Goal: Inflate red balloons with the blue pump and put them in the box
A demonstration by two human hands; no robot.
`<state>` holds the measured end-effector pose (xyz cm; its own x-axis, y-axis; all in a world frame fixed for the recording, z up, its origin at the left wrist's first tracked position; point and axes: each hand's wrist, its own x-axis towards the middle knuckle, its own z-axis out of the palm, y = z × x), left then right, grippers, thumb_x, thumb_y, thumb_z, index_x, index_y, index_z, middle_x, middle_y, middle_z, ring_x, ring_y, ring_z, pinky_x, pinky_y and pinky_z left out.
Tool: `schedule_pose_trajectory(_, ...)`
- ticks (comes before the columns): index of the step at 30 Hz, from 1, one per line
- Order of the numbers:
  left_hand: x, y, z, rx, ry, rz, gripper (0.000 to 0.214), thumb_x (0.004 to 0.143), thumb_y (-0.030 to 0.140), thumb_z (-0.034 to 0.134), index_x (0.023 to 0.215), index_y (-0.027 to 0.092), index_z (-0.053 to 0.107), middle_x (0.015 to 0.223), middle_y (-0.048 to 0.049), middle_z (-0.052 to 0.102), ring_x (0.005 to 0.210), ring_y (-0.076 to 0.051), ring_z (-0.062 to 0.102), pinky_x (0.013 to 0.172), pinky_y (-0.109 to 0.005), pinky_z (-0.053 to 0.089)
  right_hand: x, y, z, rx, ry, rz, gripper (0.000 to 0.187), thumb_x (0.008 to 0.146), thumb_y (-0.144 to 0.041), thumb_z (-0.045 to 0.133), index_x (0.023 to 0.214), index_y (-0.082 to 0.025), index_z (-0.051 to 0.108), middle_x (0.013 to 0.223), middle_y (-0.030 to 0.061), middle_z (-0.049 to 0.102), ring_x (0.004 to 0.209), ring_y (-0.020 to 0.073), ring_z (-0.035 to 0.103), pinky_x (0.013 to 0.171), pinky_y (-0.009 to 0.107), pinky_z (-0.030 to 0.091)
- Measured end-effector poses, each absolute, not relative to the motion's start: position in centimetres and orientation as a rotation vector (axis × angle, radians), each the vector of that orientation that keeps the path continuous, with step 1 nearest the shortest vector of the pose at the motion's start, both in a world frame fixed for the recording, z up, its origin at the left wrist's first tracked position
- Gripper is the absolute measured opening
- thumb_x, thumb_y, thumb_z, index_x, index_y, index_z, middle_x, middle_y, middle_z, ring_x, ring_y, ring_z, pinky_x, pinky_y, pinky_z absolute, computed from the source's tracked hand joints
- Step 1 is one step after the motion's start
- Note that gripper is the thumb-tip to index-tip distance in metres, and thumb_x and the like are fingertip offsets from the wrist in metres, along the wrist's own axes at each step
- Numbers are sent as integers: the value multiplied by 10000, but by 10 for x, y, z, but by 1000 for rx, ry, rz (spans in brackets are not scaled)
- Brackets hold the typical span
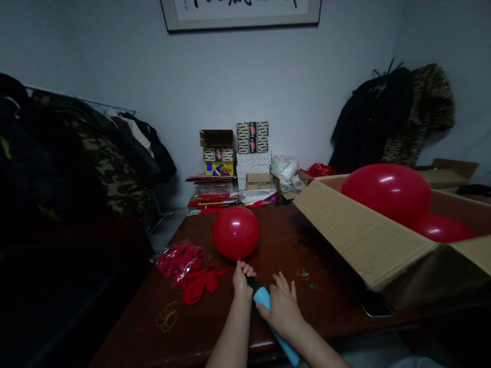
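A blown-up red balloon [236, 232] sits on the dark wooden table [146, 332], its neck on the black tip of a light blue hand pump [262, 296]. My left hand [241, 278] is closed, pinching the balloon's neck at the pump tip. My right hand [283, 304] grips the pump's blue barrel, fingers wrapped round it. The pump runs back toward me along the table's front edge.
Flat red balloons [197, 283] and a clear bag of them [178, 258] lie left of my hands, with yellow rubber bands [168, 316] nearer. An open cardboard box [364, 235] at right holds two red balloons [385, 191]. Stacked boxes [251, 153] stand at the far wall.
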<state>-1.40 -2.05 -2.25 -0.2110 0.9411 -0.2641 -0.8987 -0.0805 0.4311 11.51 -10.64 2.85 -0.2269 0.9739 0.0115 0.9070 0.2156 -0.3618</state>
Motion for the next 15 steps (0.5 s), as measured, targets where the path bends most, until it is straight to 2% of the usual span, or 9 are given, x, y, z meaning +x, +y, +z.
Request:
schedule_pose_trajectory(3, -12, -19, -19, 136, 611, 1706, 286, 774, 338, 577, 634, 185, 379, 477, 89, 265, 357, -40, 278, 357, -165, 238, 114, -104, 31, -1741, -2350, 340, 659, 700, -544, 483, 1197, -111, 498, 1447, 139, 195, 1340, 287, 36, 1049, 490, -34)
schedule_pose_trajectory(9, -13, -12, -8, 171, 662, 1780, 281, 784, 339, 554, 638, 188, 368, 479, 90, 267, 360, -43, 282, 360, -165, 235, 119, -111, 44, -1731, -2394, 214, 493, 763, -422, 474, 1123, -95, 558, 1408, 152, 290, 1342, 265, 43, 1052, 482, -55)
schedule_pose_trajectory(15, -34, -4, 0, 121, 660, 1851, 275, 816, 308, 509, 625, 189, 351, 479, 88, 273, 355, -43, 298, 365, -165, 255, 152, -139, 52, -1664, -2500, 8, 546, 727, -352, 555, 1207, -98, 499, 1441, 145, 161, 1337, 272, -49, 1034, 520, -119)
